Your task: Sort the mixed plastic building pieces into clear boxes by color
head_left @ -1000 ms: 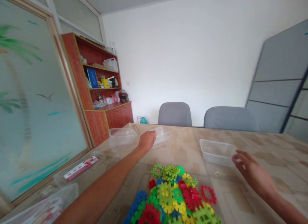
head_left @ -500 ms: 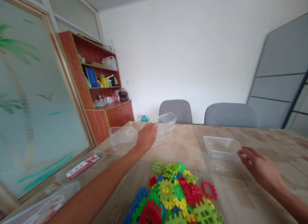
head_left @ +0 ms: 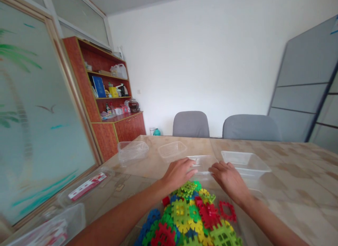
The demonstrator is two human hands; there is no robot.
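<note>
My left hand (head_left: pixel 181 172) grips the left end of a clear plastic container (head_left: pixel 204 162) just beyond a heap of toy pieces. Its right end is held by my right hand (head_left: pixel 226 176), whose fingers are curled at the rim. The heap of interlocking plastic building pieces (head_left: pixel 185 214) lies close in front of me, in red, green, yellow and blue. To the right of my right hand stands a second clear container (head_left: pixel 245 162), upright. Another clear container (head_left: pixel 132 152) is at the far left, and a flat-looking clear piece (head_left: pixel 172 149) lies between it and my hands.
On the table's left side are a clear lid with a red-and-white packet (head_left: pixel 88 186) and a container (head_left: pixel 76 219) with printed packaging. Grey chairs (head_left: pixel 190 123) stand behind the tiled-pattern table (head_left: pixel 295 175). A red-brown cabinet (head_left: pixel 129 125) is at back left.
My left hand has brought a clear container from the far side nearer, to the middle. My right hand has left the right-hand container and moved left onto this one.
</note>
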